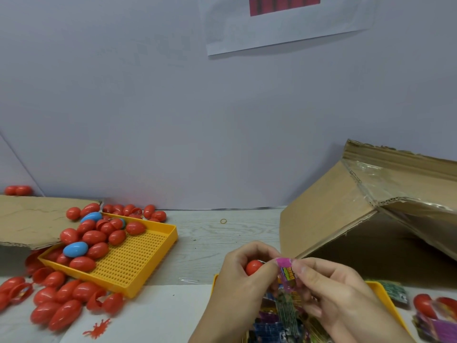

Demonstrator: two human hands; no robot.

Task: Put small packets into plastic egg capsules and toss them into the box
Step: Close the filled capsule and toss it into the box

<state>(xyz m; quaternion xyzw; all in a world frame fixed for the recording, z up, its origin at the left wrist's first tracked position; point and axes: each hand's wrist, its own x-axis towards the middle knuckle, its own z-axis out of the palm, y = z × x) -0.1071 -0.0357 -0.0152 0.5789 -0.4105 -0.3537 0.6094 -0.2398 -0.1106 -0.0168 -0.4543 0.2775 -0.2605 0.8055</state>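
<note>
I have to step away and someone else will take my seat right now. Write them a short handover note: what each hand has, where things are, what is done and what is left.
Left hand: grips a red egg capsule.
Right hand: pinches a pink packet right beside that capsule.
More packets lie in the yellow tray under the hands.
Capsules, red and a few blue, fill the other yellow tray on the left; more lie around it on the table.
The cardboard box stands open on the right; its inside is not visible.
Done: capsule and packet picked up.
Left: put the packet in, close the capsule, toss it into the box, repeat.
</note>
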